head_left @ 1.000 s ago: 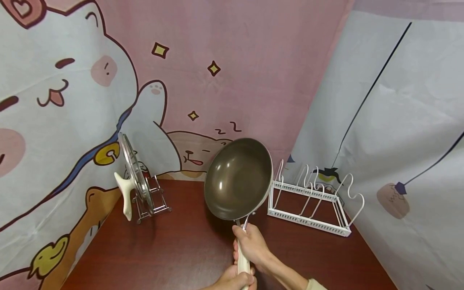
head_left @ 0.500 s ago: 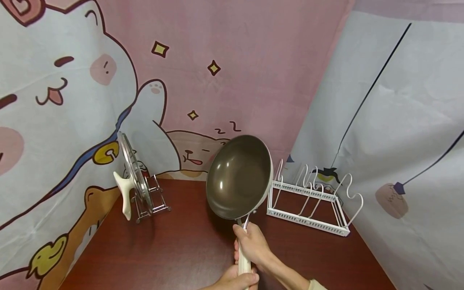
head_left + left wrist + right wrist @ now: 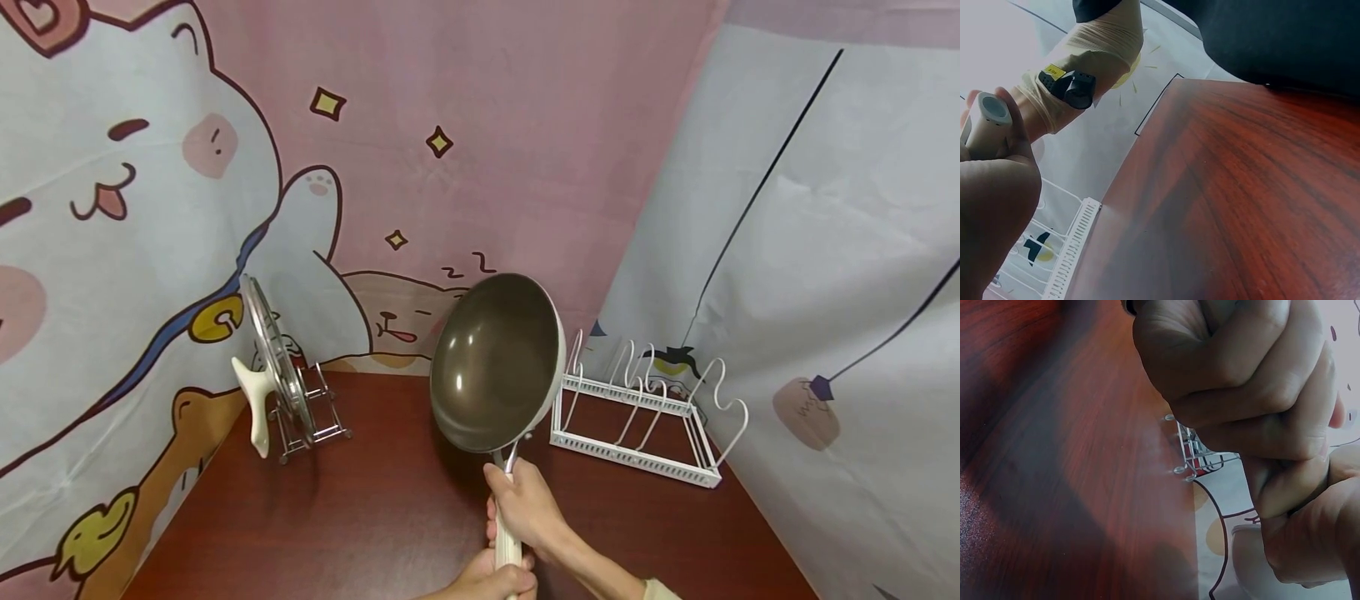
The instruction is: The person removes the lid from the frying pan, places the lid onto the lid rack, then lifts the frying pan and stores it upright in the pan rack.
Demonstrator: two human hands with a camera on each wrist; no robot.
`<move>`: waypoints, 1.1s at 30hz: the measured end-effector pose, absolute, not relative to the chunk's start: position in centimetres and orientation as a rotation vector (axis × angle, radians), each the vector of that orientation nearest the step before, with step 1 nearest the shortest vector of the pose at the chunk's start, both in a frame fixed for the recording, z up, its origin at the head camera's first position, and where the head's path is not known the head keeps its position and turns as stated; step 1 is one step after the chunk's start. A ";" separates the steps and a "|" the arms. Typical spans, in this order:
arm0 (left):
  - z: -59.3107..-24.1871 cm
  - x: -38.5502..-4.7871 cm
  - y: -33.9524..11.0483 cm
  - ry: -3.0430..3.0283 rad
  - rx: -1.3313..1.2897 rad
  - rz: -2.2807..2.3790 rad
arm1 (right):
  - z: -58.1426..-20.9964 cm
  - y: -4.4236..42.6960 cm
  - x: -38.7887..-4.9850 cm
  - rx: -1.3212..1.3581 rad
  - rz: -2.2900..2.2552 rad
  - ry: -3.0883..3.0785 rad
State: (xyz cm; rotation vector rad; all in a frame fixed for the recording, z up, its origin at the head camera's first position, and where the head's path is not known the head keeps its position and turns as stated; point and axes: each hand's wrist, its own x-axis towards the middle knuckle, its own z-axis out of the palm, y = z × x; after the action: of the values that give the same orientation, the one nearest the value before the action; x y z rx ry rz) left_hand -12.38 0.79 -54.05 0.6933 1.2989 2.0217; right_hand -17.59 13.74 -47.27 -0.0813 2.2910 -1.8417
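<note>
A deep frying pan (image 3: 495, 367) with a brown inside and pale outside is held up above the table, its inside facing me at a tilt. My right hand (image 3: 528, 504) grips the pale handle (image 3: 507, 546) close to the pan. Lower down, my left hand (image 3: 487, 577) holds the end of the same handle. In the left wrist view the handle's round end (image 3: 991, 112) pokes out of the left fist. Curled fingers (image 3: 1279, 400) of both hands fill the right wrist view and hide most of the handle, with part of the pan (image 3: 1250, 556) below.
On the left, a wire rack (image 3: 330, 429) holds an upright glass lid (image 3: 281, 367) with a cream handle (image 3: 255, 404). A white rack (image 3: 637, 454) with curved wire dividers stands to the right. The dark red table (image 3: 360, 508) ends at cartoon-print cloth walls (image 3: 510, 125).
The pan has shifted slightly up and right and turned a little, with both hands keeping their hold on the handle. The racks have stayed put while the head view drifted slightly.
</note>
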 end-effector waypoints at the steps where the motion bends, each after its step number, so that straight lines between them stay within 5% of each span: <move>1: -54.0 -12.4 0.8 1.296 0.690 2.019 | -47.2 13.8 -17.6 -0.080 -1.843 2.291; 33: -53.5 -13.0 2.0 1.082 0.669 1.987 | -46.1 14.6 -17.5 -0.153 -1.751 2.474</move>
State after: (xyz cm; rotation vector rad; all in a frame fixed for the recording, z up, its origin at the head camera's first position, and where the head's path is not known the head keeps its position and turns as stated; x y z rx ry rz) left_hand -13.00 2.04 -53.48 0.6693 1.0822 1.9872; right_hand -17.50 14.60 -46.11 -0.1525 2.4745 -1.7511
